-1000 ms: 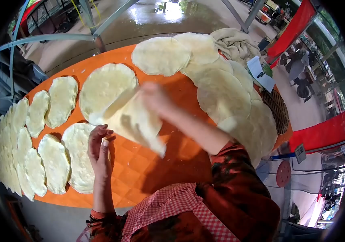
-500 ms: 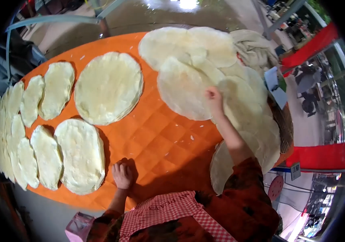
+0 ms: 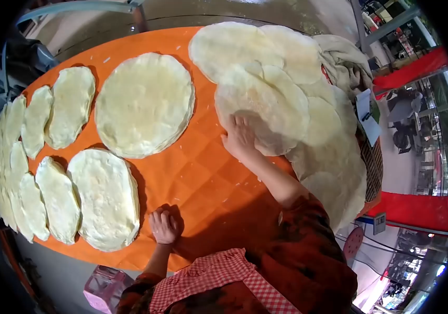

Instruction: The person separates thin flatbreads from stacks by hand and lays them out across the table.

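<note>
Shifted leftward, the right hand lies spread, seemingly ungripping, on flatbread that tugging might tear; left hand, curled by the tabletop's edge, looks empty.

The red-and-white gingham apron has a seemingly gathered upper edge, though detail is soft, and a checked strap at its right. Flanking the apron, 2 sleeves are dark rust-red, blotched black, ending along the forearms.
</note>
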`<state>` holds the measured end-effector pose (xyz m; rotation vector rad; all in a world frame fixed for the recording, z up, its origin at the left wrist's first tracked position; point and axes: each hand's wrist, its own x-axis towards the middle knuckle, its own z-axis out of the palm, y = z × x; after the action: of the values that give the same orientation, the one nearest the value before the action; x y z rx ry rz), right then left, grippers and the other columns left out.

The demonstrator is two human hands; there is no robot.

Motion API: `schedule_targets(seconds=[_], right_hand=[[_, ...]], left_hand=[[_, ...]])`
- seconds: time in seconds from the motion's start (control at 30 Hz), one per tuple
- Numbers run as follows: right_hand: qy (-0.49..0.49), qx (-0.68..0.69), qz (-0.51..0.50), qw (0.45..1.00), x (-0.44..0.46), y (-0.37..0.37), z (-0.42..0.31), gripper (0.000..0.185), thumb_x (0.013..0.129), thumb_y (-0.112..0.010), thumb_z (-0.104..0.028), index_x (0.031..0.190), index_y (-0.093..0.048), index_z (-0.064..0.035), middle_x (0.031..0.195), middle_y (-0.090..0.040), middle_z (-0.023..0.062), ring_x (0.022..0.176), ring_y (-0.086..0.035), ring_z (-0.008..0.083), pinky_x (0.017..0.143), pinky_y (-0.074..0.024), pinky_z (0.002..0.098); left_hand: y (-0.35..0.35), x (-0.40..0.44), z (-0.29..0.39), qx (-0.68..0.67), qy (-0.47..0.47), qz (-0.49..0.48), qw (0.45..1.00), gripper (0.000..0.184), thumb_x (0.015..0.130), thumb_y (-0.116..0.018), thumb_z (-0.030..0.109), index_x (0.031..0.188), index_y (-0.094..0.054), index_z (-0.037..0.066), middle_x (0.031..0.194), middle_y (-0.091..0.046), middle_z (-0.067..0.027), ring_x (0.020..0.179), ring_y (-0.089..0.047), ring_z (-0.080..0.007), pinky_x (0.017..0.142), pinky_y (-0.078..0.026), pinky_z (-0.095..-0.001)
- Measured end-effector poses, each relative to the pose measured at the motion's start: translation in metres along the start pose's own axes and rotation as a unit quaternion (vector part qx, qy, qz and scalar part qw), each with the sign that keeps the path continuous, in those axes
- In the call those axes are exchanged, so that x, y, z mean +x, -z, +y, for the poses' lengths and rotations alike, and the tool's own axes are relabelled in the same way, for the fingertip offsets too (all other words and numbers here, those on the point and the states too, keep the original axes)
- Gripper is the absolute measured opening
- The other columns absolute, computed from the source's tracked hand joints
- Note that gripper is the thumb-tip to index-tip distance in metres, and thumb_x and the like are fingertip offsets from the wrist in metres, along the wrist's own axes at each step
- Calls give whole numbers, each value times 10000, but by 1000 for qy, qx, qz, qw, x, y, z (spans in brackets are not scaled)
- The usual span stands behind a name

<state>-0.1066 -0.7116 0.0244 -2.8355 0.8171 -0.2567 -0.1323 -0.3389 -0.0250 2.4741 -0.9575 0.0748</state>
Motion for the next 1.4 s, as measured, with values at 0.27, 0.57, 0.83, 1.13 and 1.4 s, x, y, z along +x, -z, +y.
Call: schedule_targets(seconds=[0.27,0.57,0.83,1.13,1.4], right_hand=[[-52,-63,-37,996,88,49,87,170,788,-548,-69,851,-694,-9,873,-672,228,858,-668,357,728,-520,491],[224,-58,196,953,105,290,104,87,850,-540,-111,842,-598,-47,849,-638,154,808,-603,360,694,-469,437],[152,-62,115,980,-21,113,245,290,729,-559,40,979,-658,-68,1089,-635,83,1136,-534,276,1014,-351,491],[-42,532,65,843,-9,-32,66,134,812,-574,23,942,-599,1,807,-601,49,739,-587,133,658,-498,269],[-378,661,-88,642,79,-61,-83,297,733,-739,-134,850,-561,73,704,-570,67,607,-545,151,478,-436,306]], left_hand=[[-2,-2,-1,2,-10,-9,1000,195,780,-543,108,958,-528,30,1031,-510,-202,920,-473,-404,813,-381,-488],[-3,-2,1,27,-25,9,999,185,773,-546,72,952,-527,28,1024,-523,-182,878,-480,-381,775,-393,-474],[-5,-3,2,36,-16,6,999,195,774,-551,87,961,-523,38,1033,-521,-185,879,-483,-388,779,-394,-479],[-5,-1,2,34,-17,-3,999,245,731,-545,79,972,-525,36,1023,-521,-182,913,-484,-394,811,-387,-482],[-1,-3,-4,1,-13,-8,1000,253,726,-579,94,968,-531,40,1030,-523,-179,898,-493,-367,797,-401,-465]])
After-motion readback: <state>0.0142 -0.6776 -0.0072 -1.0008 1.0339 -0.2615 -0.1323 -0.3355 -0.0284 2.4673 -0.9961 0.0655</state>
